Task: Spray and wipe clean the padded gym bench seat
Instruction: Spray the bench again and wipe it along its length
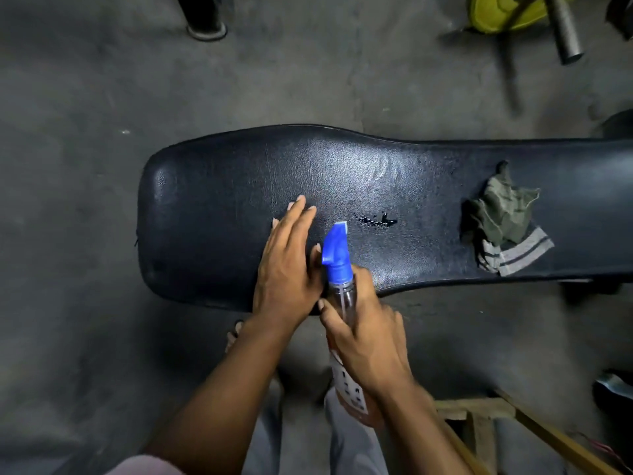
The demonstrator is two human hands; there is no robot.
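Note:
A black padded bench seat (219, 186) runs across the middle of the view, wider at its left end. My right hand (363, 341) grips a clear spray bottle (339, 262) with a blue trigger head, its nozzle pointing over the seat. My left hand (287, 265) lies flat on the seat just left of the bottle head, fingers together and stretched out. A small wet patch (378, 221) glistens on the seat ahead of the nozzle. A crumpled olive-green cloth (507, 221) with a grey striped edge lies on the right part of the seat, apart from both hands.
Grey concrete floor (85, 132) surrounds the bench. A black post base (205, 25) stands at the top left. A metal bar (565, 32) and a yellow-green object (496, 12) lie at the top right. A wooden frame (479, 416) sits at the lower right.

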